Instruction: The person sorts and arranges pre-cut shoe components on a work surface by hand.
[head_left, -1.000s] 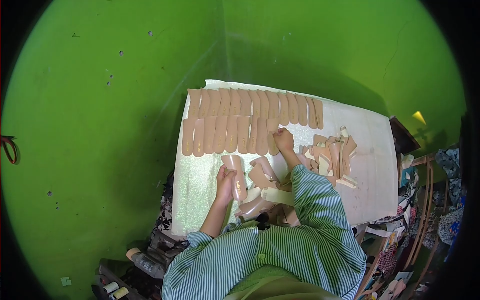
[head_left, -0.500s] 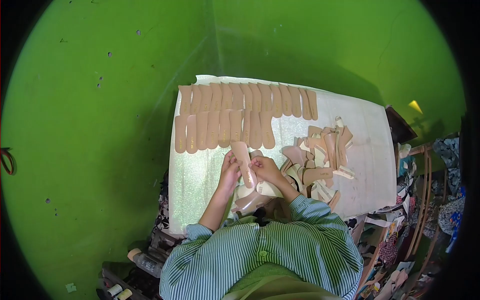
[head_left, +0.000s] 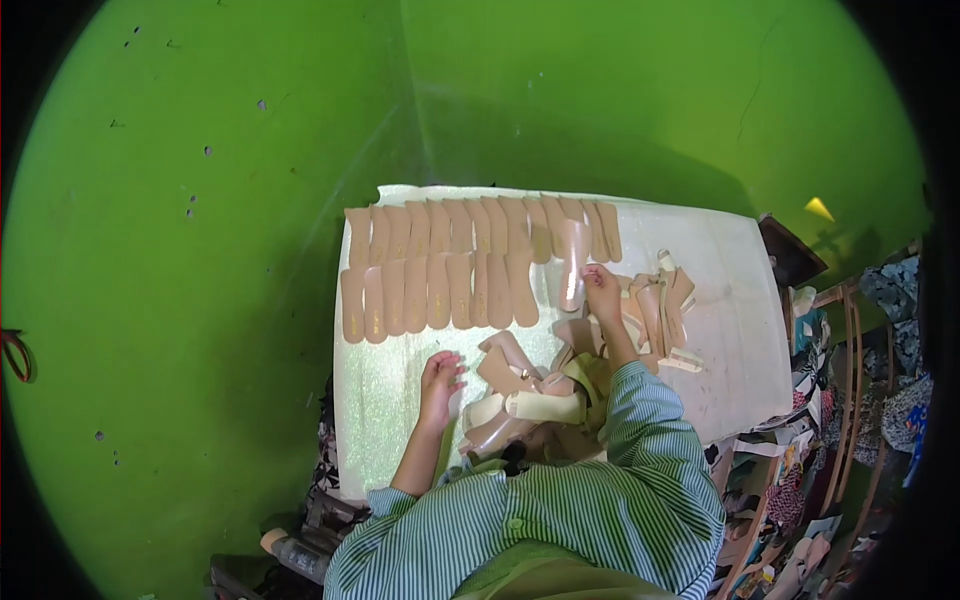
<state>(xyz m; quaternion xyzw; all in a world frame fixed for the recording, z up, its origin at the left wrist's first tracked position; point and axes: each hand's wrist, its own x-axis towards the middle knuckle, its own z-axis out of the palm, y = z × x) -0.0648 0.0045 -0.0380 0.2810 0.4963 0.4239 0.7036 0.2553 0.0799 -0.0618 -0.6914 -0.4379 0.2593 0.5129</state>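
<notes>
My right hand (head_left: pixel 601 292) pinches the edge of a beige shoe insole (head_left: pixel 573 270), whose glossy surface catches the light. This insole is upright in view, its top overlapping the right part of the back row of insoles (head_left: pixel 430 228). In front of that runs a second row of insoles (head_left: pixel 437 292), several with gold lettering. My left hand (head_left: pixel 440 382) hangs near the front of the table, fingers loosely curled and apart, with nothing in it. Between my hands lies a jumbled heap of loose insoles (head_left: pixel 545 405), some showing pale undersides.
The pieces lie on a table with a pale, shiny cover (head_left: pixel 720 340). More loose insoles (head_left: pixel 660 305) are piled right of my right hand. Green walls (head_left: pixel 250 250) meet behind the table. On the right stands a wooden rack (head_left: pixel 845 380) with fabrics; a bottle (head_left: pixel 295 553) is at lower left.
My right hand has carried the insole forward and right, to the rows. My left hand has let go of it and moved back left. The camera view has shifted slightly.
</notes>
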